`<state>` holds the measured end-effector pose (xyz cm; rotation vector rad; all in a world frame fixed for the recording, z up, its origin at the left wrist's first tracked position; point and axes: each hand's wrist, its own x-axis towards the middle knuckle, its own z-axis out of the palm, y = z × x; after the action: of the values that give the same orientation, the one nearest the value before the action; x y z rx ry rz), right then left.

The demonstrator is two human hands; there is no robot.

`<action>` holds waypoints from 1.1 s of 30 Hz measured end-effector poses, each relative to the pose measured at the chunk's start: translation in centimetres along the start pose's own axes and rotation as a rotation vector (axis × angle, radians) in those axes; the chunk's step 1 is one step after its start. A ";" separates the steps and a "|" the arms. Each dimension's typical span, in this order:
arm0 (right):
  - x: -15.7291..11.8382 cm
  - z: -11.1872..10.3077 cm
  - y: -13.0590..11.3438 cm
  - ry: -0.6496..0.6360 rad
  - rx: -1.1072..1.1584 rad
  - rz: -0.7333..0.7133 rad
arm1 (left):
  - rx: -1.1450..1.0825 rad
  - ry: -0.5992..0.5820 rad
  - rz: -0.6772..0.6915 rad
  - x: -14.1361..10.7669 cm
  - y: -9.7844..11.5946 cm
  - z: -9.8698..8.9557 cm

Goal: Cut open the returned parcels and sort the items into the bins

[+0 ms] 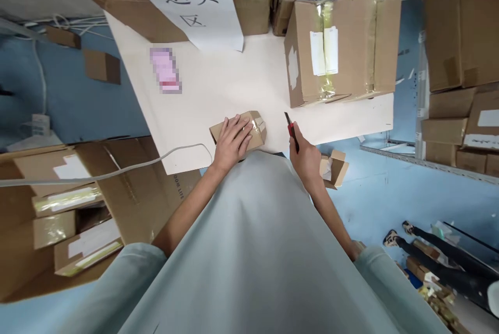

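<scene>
Small box [256, 139]: in the head view, on the white table [234, 84], left of and nearer than the large carton [353, 58]; probably light, with stiff card walls that could dent under pressure; likely slick where tape [259, 125] crosses it; best held by its two long sides.
Left hand [233, 141]: left of the large carton; palm down over the box top, fingers extended, not wrapped round it.
Right hand [306, 160]: nearer than the large carton; fist closed round a red cutter [291, 130], blade pointing forward.
</scene>
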<state>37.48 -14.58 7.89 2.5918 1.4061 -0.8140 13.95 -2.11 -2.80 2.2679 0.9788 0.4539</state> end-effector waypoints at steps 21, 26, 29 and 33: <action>12.8 11.3 -1.6 -0.255 0.495 -0.298 | 0.126 0.453 -0.571 -11.5 0.7 -3.4; 11.4 10.2 -4.2 -0.307 0.712 -0.269 | 0.090 0.501 -0.585 -10.7 -0.1 -3.1; 10.6 8.7 -3.4 -0.216 0.649 -0.250 | 0.018 0.467 -0.596 -9.1 -1.5 -2.2; 9.6 6.3 -1.9 -0.138 0.478 -0.278 | -0.132 0.311 -0.639 -6.9 -3.6 -0.4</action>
<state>37.57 -8.24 -1.90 2.6098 1.7310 -1.5030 7.22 -5.20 -5.37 1.6666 1.6920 0.5674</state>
